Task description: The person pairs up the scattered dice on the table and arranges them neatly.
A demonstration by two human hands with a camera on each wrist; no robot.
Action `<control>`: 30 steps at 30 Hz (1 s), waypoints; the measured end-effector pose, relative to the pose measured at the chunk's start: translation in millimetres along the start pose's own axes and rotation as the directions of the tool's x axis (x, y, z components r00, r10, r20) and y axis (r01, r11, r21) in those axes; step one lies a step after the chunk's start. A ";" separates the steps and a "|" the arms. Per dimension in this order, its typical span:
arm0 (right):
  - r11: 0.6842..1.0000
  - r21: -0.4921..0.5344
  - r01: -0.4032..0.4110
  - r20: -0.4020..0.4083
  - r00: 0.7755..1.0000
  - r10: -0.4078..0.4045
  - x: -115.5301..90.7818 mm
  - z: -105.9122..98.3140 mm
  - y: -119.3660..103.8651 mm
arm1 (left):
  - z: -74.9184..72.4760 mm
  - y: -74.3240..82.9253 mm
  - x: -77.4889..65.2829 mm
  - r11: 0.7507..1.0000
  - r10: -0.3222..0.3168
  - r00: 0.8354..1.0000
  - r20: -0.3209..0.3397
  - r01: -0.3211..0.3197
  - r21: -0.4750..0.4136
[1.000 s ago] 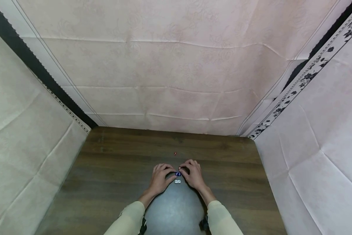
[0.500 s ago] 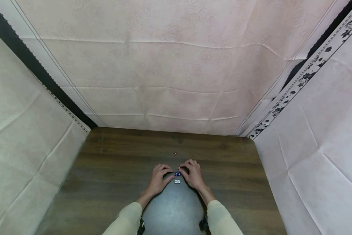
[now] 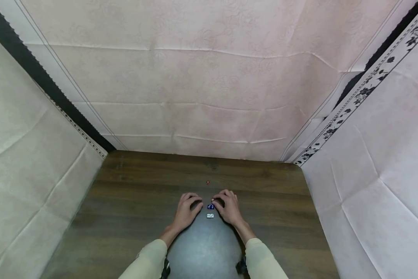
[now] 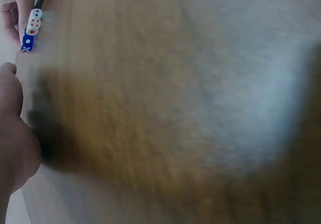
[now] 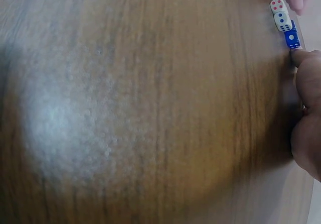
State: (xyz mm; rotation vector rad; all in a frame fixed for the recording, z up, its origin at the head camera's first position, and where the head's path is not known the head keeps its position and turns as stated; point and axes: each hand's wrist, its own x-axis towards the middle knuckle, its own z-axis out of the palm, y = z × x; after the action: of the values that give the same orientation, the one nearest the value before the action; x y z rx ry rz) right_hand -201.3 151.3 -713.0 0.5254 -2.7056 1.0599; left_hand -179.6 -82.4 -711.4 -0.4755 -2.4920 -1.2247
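Two white dice (image 3: 210, 216) stand side by side, nearest the person. Just beyond them is a pair of blue dice (image 3: 210, 207); both pairs also show in the wrist views. My right hand (image 3: 227, 207) pinches a small pale die with some red (image 3: 212, 199) between thumb and forefinger. In the right wrist view its thumb (image 5: 301, 57) is close against a blue die (image 5: 292, 39). My left hand (image 3: 188, 210) is to the left of the dice, apart from them, its fingers loosely bent with nothing visible between them.
A small red die (image 3: 207, 182) lies farther back on the wooden table (image 3: 142, 186). A grey rounded area (image 3: 207, 248) lies between the forearms. Pale cloth hangs (image 3: 195, 85) behind the table and at both sides.
My left hand has drawn away to the left from the blue dice, which now show fully. The right hand holds almost the same place and still pinches the small die.
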 end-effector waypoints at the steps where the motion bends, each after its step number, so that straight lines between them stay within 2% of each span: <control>1: 1.000 0.004 -0.004 0.006 1.000 0.004 -0.2 0.1 0.4 | 0.0 -0.2 1.4 1.000 -0.003 1.000 -0.005 0.003 0.002; 8: 1.000 0.021 -0.010 0.010 1.000 0.010 -0.4 -1.5 -0.6 | -1.5 -0.5 12.7 0.999 -0.047 0.999 0.007 0.047 -0.017; 14: 1.000 0.014 -0.015 0.024 1.000 0.015 -0.7 -0.8 -1.0 | -1.8 -0.2 19.9 0.998 -0.054 0.999 0.005 0.054 -0.020; 24: 1.000 0.010 -0.029 0.023 0.999 0.029 -1.7 -0.3 -0.3 | -1.0 2.9 28.4 0.987 -0.152 0.986 0.065 0.155 -0.037; 30: 1.000 0.005 -0.016 0.017 1.000 0.016 -1.6 -0.9 -0.7 | 0.7 5.7 35.0 0.986 -0.154 0.985 0.075 0.158 -0.047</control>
State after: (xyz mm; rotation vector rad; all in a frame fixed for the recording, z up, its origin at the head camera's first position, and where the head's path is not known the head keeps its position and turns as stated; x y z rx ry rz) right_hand -199.5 151.9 -712.4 0.5169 -2.7268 1.0715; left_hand -208.5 -73.2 -693.0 -0.3479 -2.6040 -1.3581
